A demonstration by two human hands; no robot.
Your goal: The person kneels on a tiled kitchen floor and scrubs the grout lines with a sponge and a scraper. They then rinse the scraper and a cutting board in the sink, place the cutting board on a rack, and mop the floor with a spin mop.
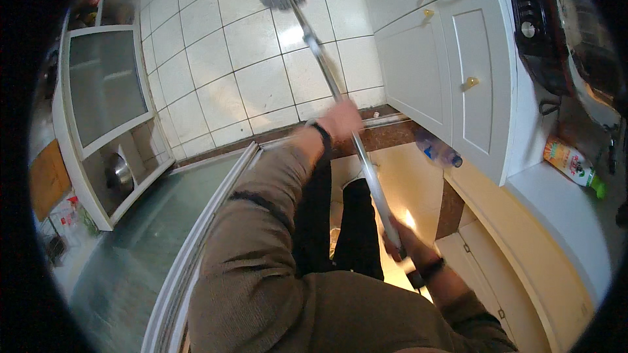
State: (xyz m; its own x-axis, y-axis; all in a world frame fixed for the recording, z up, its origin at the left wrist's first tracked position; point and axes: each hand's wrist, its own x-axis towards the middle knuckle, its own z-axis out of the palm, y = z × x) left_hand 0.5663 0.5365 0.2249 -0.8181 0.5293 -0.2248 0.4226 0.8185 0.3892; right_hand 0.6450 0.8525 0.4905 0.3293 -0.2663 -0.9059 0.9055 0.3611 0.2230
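A spin mop with a round grey head and a long metal pole stretches away in front of me. The head rests on the white floor tiles at the far end. My left hand wraps around the middle of the pole, a dark band at its wrist. Lower down, near the pole's end, my right hand grips it close to my body; that wrist also carries a dark band. Both hands look slightly blurred.
White cabinets with yellowish knobs line the right, below a gas stove and a green-capped bottle. A clear plastic bottle is by the brown threshold. A glass sliding door and a shelved cabinet flank the left.
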